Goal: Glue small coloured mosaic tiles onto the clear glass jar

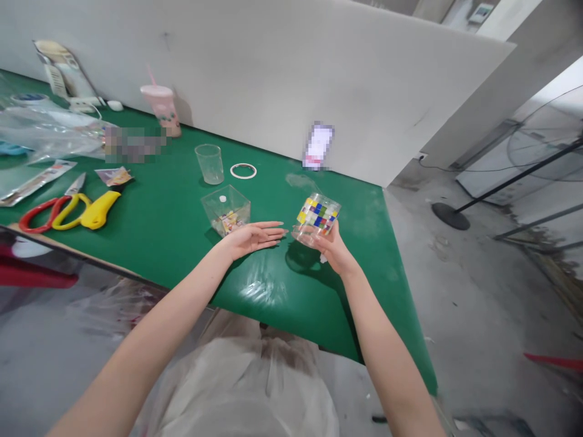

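Note:
My right hand (334, 250) grips a clear glass cup (317, 217) by its lower side, holding it tilted above the green table (364, 291). Rows of coloured mosaic tiles cover part of the cup's wall: yellow, blue, white, green and red. To the left of the cup, my left hand (257, 238) is open, fingers stretched out towards it without touching. Just behind my left hand stands a clear square container (226, 209) with small coloured pieces in its bottom. A white scrap peeks out below my right hand; what it is I cannot make out.
Behind stand an empty clear cup (210, 165), a white tape ring (243, 171) and a pink lidded tumbler (162, 109). A phone (319, 145) leans on the white partition. Scissors (54, 209), a yellow-handled cutter (102, 209) and plastic bags (54, 133) lie left.

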Motion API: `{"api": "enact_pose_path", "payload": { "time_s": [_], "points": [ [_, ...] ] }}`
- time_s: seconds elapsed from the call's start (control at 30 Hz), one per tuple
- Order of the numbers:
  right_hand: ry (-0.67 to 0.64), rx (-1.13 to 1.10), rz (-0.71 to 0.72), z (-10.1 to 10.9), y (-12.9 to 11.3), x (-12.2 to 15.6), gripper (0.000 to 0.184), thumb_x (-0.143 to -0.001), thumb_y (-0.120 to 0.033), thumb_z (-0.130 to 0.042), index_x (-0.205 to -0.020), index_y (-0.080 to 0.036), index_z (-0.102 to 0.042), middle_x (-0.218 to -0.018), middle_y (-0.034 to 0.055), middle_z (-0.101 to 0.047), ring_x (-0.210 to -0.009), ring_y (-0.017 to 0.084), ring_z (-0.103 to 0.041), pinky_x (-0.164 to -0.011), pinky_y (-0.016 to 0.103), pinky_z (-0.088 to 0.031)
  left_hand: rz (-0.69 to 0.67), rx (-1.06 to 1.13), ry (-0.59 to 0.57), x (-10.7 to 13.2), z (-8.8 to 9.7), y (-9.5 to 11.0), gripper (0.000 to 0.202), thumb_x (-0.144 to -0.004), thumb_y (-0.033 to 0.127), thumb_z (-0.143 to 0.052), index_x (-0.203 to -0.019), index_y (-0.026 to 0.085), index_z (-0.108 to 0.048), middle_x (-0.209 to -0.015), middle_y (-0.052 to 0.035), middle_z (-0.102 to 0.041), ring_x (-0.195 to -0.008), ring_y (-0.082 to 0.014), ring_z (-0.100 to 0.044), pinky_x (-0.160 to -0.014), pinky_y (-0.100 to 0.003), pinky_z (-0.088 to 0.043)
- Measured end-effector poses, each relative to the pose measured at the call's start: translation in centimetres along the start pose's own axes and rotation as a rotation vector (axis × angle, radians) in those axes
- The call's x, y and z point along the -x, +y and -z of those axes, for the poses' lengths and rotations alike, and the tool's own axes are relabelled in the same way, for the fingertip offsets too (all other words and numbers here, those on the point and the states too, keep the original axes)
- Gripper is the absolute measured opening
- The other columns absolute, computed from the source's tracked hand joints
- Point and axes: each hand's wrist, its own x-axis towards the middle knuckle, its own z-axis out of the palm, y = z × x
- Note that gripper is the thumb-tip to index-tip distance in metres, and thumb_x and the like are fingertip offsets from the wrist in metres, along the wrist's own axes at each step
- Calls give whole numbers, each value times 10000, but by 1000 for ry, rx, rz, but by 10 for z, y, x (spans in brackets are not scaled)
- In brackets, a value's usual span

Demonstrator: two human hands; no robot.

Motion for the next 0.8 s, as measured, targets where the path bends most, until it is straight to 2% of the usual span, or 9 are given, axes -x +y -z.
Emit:
{"api": "enact_pose_path", "payload": {
  "time_s": [0.17, 0.3, 0.43, 0.53, 0.6, 0.7, 0.8],
  "points": [
    [-50, 28, 2, 3, -2, 2, 866, -661, -476, -772, -1310, -350, -212, -1171, 72, -649, -1082, 270, -651, -1012, 570, -439, 7, -21, -7, 0, 1, 0, 476, -701, 17, -555, -1159, 124, -630, -1257, -135, -637, -1123, -223, -625, -1023, -326, -425],
    [-46, 87, -44, 4, -2, 2, 952, -644, -476, -786, -1353, -354, -162, -1193, 68, -638, -1104, 261, -639, -1001, 561, -456, -4, -34, -29, -3, 4, -2, 543, -635, -21, -499, -1140, 122, -637, -1233, -136, -652, -1125, -225, -624, -1005, -327, -440],
    [65, 46, -128, 4, -1, 2, 1091, -581, -379, -847, -1391, -331, -118, -1053, 48, -703, -1072, 262, -659, -990, 555, -470, -23, -43, -11, -4, 1, -2, 540, -582, -44, -473, -1057, 122, -669, -1137, -127, -701, -1062, -217, -654, -965, -328, -468],
    [163, 8, -209, 6, 0, 1, 1187, -536, -322, -878, -1416, -307, -80, -988, 46, -723, -999, 271, -690, -958, 555, -494, -60, -155, 88, -1, -9, -5, 444, -640, 0, -528, -1045, 118, -665, -1085, -141, -713, -977, -227, -680, -903, -348, -496],
    [192, 11, -244, 8, 0, 1, 1207, -541, -320, -878, -1425, -297, -57, -956, 50, -729, -955, 272, -704, -944, 554, -502, -113, -263, 115, 1, -17, -9, 431, -703, 75, -590, -1127, 137, -633, -1160, -150, -680, -994, -241, -669, -891, -370, -494],
    [194, 40, -193, 7, 0, 1, 1187, -570, -340, -860, -1433, -288, -46, -983, 66, -724, -990, 273, -691, -961, 543, -490, -169, -369, 79, 3, -29, -16, 659, -708, 176, -709, -1331, 201, -493, -1356, -152, -549, -1195, -273, -554, -967, -397, -445],
    [209, 59, -130, 0, 1, 1, 1202, -554, -341, -866, -1440, -282, -55, -1035, 85, -703, -1021, 279, -676, -972, 530, -485, -260, -384, 95, 1, -39, -23, 1004, -668, 237, -787, -1489, 253, -209, -1417, -154, -481, -1315, -271, -436, -1053, -411, -366]
  ]
}}
